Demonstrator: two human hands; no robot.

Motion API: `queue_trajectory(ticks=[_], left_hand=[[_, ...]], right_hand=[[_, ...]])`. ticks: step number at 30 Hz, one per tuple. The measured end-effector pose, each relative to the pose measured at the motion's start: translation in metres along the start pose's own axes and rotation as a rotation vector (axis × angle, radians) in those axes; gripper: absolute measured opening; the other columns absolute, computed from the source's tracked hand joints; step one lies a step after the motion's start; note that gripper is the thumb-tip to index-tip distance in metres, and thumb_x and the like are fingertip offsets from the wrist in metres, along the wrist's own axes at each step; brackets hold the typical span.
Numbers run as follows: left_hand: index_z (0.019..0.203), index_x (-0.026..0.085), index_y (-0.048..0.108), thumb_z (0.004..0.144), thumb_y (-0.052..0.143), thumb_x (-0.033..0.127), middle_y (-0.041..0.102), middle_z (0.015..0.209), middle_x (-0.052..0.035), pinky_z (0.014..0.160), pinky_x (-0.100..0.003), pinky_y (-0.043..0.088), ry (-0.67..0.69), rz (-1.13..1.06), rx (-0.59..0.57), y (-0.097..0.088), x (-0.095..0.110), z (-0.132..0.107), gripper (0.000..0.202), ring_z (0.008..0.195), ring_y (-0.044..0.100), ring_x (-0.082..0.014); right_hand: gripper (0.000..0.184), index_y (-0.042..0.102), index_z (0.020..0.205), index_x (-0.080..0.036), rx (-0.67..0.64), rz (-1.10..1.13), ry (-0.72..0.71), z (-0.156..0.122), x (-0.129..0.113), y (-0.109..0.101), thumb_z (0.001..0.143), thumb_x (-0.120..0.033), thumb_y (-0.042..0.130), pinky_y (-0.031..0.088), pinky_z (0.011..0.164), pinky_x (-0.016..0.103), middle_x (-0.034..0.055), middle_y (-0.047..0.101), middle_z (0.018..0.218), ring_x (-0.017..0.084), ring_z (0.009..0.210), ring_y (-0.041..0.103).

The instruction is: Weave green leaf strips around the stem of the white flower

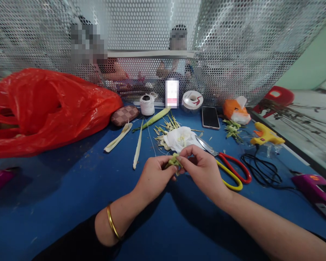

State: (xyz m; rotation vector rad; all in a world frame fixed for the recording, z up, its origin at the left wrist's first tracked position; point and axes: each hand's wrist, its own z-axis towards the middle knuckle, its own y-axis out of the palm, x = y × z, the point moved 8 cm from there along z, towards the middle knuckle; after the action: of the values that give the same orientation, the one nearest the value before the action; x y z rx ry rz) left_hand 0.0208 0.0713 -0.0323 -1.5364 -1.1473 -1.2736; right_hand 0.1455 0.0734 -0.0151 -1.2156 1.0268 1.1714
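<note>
Between my two hands is a small pale-green piece of folded husk (175,159), partly hidden by the fingers. My left hand (154,175) is closed, thumb and fingers pinching it from the left. My right hand (199,166) pinches the same piece from the other side with thumb and forefinger. Just beyond lies a crumpled white tissue (176,139) with pale scraps on it. Scissors with one red and one yellow handle (235,166) rest beside my right hand, blades pointing away. Strips of husk (138,148) and a green husk (157,117) lie farther out.
A red plastic bag (57,108) fills the left. At the back stand a thread spool (147,105), a ribbon roll (192,100) and a checkered pouch (125,115). Rightward are a phone (210,117), tissue pack (236,111), yellow glue gun (268,134), its cord and a purple power strip (316,192).
</note>
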Motion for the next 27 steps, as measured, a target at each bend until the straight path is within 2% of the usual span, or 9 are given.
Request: queue_trajectory(ticks=[4, 7, 11, 17, 20, 23, 25, 27], left_hand=[[0.084, 0.017, 0.076, 0.074, 0.067, 0.022, 0.066, 0.067, -0.0015, 0.056, -0.023, 0.042, -0.014, -0.054, 0.057, -0.009, 0.005, 0.001, 0.015, 0.054, 0.053, -0.0106], [0.079, 0.015, 0.075, 0.073, 0.068, 0.022, 0.065, 0.068, -0.0018, 0.058, -0.023, 0.043, -0.030, -0.128, 0.056, -0.012, 0.005, 0.003, 0.012, 0.055, 0.053, -0.0104], [0.082, 0.015, 0.074, 0.074, 0.068, 0.023, 0.063, 0.066, -0.0003, 0.057, -0.022, 0.042, -0.033, -0.118, 0.029, -0.009, 0.002, 0.002, 0.013, 0.055, 0.054, -0.0100], [0.084, 0.015, 0.074, 0.072, 0.067, 0.022, 0.062, 0.062, 0.0012, 0.055, -0.022, 0.042, -0.058, -0.085, 0.013, -0.001, 0.003, -0.001, 0.015, 0.052, 0.054, -0.0093], [0.079, 0.016, 0.073, 0.070, 0.065, 0.020, 0.063, 0.061, 0.0013, 0.056, -0.022, 0.044, -0.054, -0.102, -0.015, 0.002, 0.007, -0.002, 0.012, 0.051, 0.054, -0.0094], [0.075, 0.016, 0.071, 0.068, 0.064, 0.017, 0.063, 0.061, 0.0011, 0.056, -0.022, 0.044, -0.053, -0.114, -0.035, 0.003, 0.009, -0.002, 0.010, 0.052, 0.055, -0.0095], [0.073, 0.015, 0.070, 0.068, 0.064, 0.017, 0.062, 0.059, 0.0009, 0.055, -0.021, 0.044, -0.065, -0.115, -0.053, 0.004, 0.008, -0.002, 0.009, 0.051, 0.055, -0.0093], [0.071, 0.015, 0.069, 0.068, 0.064, 0.017, 0.063, 0.059, 0.0003, 0.056, -0.021, 0.044, -0.098, -0.125, -0.081, 0.006, 0.004, -0.002, 0.007, 0.049, 0.055, -0.0089]], right_hand=[[0.007, 0.063, 0.080, -0.019, -0.050, -0.010, -0.122, 0.000, -0.012, 0.002, 0.080, -0.026, 0.063, 0.052, 0.063, 0.030, 0.0003, 0.063, 0.072, 0.015, 0.066, 0.061], [0.008, 0.066, 0.088, -0.021, -0.077, -0.097, -0.250, -0.002, -0.023, 0.002, 0.082, -0.021, 0.061, 0.051, 0.071, 0.032, 0.0026, 0.066, 0.082, 0.016, 0.075, 0.062], [0.009, 0.067, 0.083, -0.021, -0.038, -0.274, -0.392, -0.005, -0.030, -0.001, 0.085, -0.018, 0.058, 0.049, 0.073, 0.032, 0.0026, 0.066, 0.082, 0.016, 0.077, 0.062], [0.002, 0.062, 0.080, -0.020, 0.042, -0.353, -0.258, 0.000, -0.018, -0.009, 0.080, -0.019, 0.064, 0.046, 0.065, 0.029, -0.0007, 0.063, 0.071, 0.015, 0.066, 0.058], [0.008, 0.062, 0.082, -0.020, 0.081, -0.419, -0.329, 0.001, -0.025, -0.012, 0.078, -0.022, 0.069, 0.045, 0.069, 0.031, -0.0002, 0.061, 0.073, 0.017, 0.071, 0.057], [0.022, 0.064, 0.091, -0.021, 0.152, -0.443, -0.377, 0.004, -0.032, -0.019, 0.073, -0.028, 0.074, 0.044, 0.077, 0.035, 0.0039, 0.061, 0.087, 0.022, 0.085, 0.057], [0.020, 0.067, 0.089, -0.020, 0.083, -0.368, -0.276, 0.010, -0.024, -0.019, 0.074, -0.033, 0.071, 0.043, 0.079, 0.036, 0.0053, 0.063, 0.090, 0.022, 0.087, 0.057], [0.021, 0.069, 0.079, -0.019, -0.071, -0.208, -0.081, 0.015, -0.007, -0.011, 0.080, -0.039, 0.065, 0.043, 0.075, 0.034, 0.0044, 0.064, 0.081, 0.020, 0.080, 0.057]])
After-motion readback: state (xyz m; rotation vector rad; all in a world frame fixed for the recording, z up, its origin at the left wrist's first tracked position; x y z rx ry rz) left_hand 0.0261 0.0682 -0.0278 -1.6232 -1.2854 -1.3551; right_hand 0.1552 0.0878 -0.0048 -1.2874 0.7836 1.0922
